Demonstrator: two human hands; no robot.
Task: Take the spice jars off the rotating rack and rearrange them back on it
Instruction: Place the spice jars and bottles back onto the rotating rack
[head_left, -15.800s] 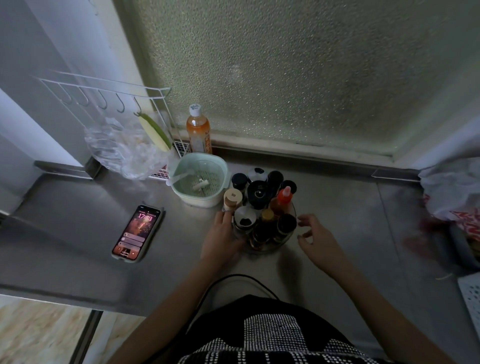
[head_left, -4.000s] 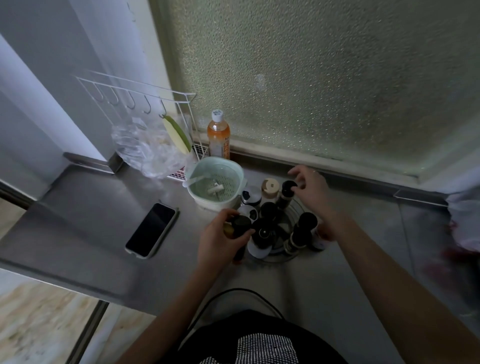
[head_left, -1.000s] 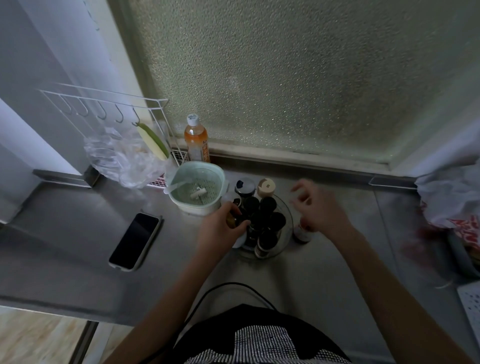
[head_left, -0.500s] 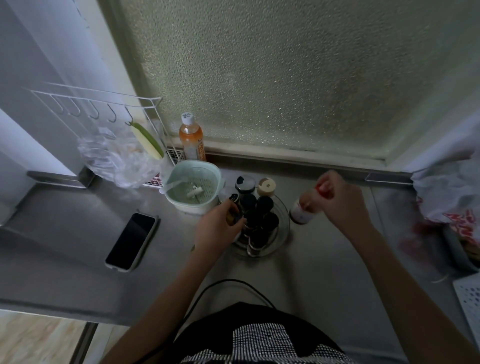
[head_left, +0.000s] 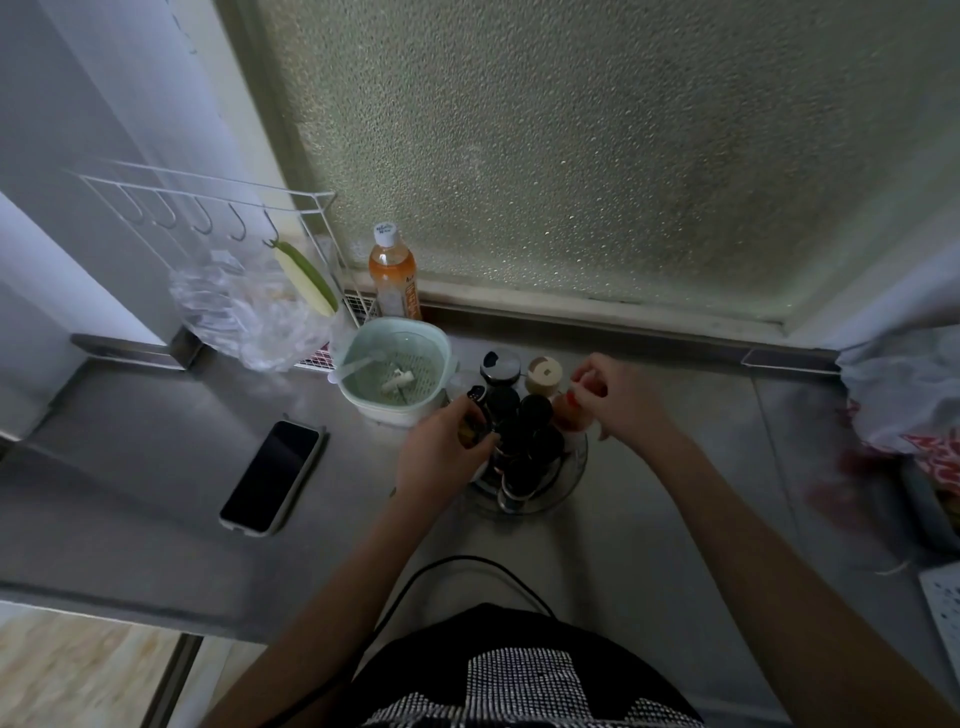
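Note:
The clear round rotating rack (head_left: 563, 486) stands on the steel counter and holds several dark-capped spice jars (head_left: 535, 410). My left hand (head_left: 441, 457) is closed around a dark jar with a yellowish label (head_left: 470, 428) at the rack's left side. My right hand (head_left: 618, 400) grips a red-capped bottle (head_left: 569, 413) at the rack's right rear edge. Two jars stand on the counter just behind the rack: one with a black and silver lid (head_left: 500, 366) and one with a beige lid (head_left: 544, 373).
A pale green colander (head_left: 395, 371) sits left of the rack. A phone (head_left: 271, 475) lies further left. An orange drink bottle (head_left: 393, 275) and a white wire hook rack (head_left: 208, 208) with a plastic bag stand at the back. Plastic bags (head_left: 909, 395) lie at right.
My right hand has brought the red-capped bottle leftward from the counter to the rack's right edge. My left hand stays on the jar at the rack's left side.

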